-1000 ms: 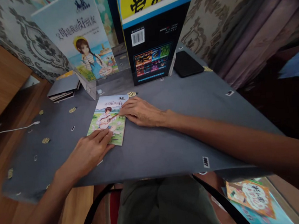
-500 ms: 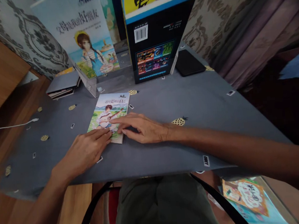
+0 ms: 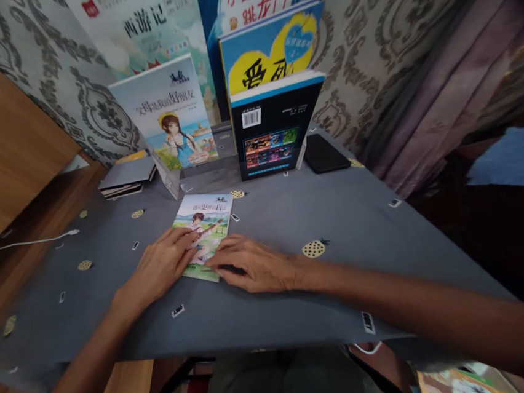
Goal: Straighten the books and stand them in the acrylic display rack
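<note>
A small book (image 3: pixel 213 224) with a cover picture of a guitar player lies face up on the grey cloth. My left hand (image 3: pixel 163 258) rests flat over its left side, fingers stretched across the cover. At its lower right edge is my right hand (image 3: pixel 252 264), palm down with bent fingers; the fingertips touch the cover and the thumb is near the edge. A dark gap shows between thumb and fingers. The lower left part of the book is hidden under my left hand.
A clear stand holds an upright pale book (image 3: pixel 186 129) and a black-backed book (image 3: pixel 268 143), with taller books behind. A stack of thin books (image 3: pixel 128 175) lies left, a black tablet-like slab (image 3: pixel 325 153) right. A white cable (image 3: pixel 39 241) crosses the left side.
My view has tilted up, showing more of the upright books. My left hand has moved farther up the cover. My right fingers have drawn back from the picture to the book's lower right edge.
</note>
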{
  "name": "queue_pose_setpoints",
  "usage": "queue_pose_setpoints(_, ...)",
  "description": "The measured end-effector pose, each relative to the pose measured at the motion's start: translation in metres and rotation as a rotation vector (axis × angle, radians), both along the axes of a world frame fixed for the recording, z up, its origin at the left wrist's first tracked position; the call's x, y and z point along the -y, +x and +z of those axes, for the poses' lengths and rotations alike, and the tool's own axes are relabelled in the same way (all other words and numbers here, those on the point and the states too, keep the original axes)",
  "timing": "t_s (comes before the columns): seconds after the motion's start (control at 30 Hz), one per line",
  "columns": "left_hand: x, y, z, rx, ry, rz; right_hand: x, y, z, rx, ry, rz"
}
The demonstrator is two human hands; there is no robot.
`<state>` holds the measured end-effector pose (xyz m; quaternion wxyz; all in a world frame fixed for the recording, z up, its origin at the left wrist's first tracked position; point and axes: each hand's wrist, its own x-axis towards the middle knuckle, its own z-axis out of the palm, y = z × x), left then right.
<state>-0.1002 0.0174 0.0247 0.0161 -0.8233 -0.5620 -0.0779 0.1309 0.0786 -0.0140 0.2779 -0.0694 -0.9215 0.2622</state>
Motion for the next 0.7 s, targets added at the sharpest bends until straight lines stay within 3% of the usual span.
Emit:
queue_pose_setpoints(0.27,-0.059,-0.012,-0.011,-0.065,0.021,0.261,-0.053,-0.001,0.002,0.242,0.016,-0.516)
queue_pose_setpoints(0.4,-0.069,-0.011,-0.017,0.019,0.076,0.298,-0.065,0.0,0.002,0.262,-0.009,-0.55)
queue_pose_setpoints(0.5,-0.073,-0.014,-0.023,0.273,0.115,0.351,-0.063,0.001,-0.003,0.255,-0.025,-0.506)
queue_pose_setpoints(0.7,-0.079,-0.027,-0.018,1.188,-0.037,0.572,-0.061,0.003,-0.009,0.237,-0.056,-0.475)
